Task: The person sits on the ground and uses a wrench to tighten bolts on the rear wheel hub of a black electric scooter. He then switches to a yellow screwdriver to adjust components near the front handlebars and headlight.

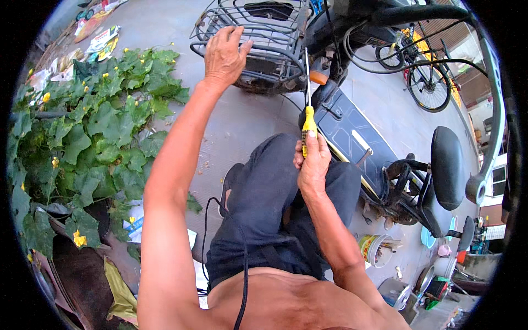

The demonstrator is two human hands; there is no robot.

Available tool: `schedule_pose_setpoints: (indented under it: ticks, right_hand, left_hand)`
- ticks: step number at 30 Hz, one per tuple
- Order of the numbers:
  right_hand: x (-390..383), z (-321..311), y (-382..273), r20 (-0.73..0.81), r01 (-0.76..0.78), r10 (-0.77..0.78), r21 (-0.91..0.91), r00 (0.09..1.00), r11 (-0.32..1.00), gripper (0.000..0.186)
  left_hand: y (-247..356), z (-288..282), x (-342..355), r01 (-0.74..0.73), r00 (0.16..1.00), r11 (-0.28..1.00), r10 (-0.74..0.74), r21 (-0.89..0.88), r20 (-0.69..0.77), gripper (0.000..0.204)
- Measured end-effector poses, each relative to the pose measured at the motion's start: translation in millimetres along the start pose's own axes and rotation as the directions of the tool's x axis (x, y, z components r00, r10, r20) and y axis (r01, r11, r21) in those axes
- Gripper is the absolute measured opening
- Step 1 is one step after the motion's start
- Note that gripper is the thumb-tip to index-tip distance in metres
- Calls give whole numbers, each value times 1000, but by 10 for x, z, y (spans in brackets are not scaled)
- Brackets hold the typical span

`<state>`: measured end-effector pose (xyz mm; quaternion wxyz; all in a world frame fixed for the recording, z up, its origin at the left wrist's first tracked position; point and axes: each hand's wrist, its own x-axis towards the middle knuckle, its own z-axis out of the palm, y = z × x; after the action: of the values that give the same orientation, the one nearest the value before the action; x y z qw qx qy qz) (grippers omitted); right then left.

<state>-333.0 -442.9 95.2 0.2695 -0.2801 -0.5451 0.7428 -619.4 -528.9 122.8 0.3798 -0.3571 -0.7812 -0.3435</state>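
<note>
A screwdriver with a yellow-and-black handle is gripped in my right hand, above my knees. Its long metal shaft points away from me, past the right side of a dark wire basket. My left hand rests against the basket's left part, fingers stretched and thumb apart. The basket belongs to an electric bike, whose dark footboard runs from near my right hand toward the lower right. An orange reflector sits just right of the screwdriver's shaft. Where the tip ends in depth, I cannot tell.
Leafy vines with yellow flowers spread along the left. A black saddle stands at the right, near a tub holding tools. Pots and basins lie at the lower right. A bicycle stands farther back. A black cord hangs before my body.
</note>
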Motion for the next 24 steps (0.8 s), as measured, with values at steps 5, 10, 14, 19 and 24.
schedule_pose_setpoints:
  ticks: [5, 10, 14, 19, 24]
  right_hand:
    - [98, 234, -75, 60, -31, 31, 12, 998, 999, 30]
    - [155, 306, -163, 60, -3, 3, -10, 998, 1000, 30]
    - [-8, 299, -151, 71, -10, 18, -112, 997, 994, 31]
    - [6, 326, -133, 72, 17, -13, -66, 997, 998, 32]
    - [207, 335, -190, 63, -34, 33, 6, 997, 999, 31]
  left_hand:
    - [-7, 9, -59, 71, 997, 994, -69, -82, 23, 37]
    - [37, 52, -91, 54, 999, 998, -54, -30, -5, 42]
    - [52, 8, -108, 85, 996, 995, -84, -42, 33, 42]
    - [50, 26, -128, 112, 994, 994, -112, -8, 10, 44]
    - [74, 24, -111, 118, 992, 993, -117, -25, 37, 43]
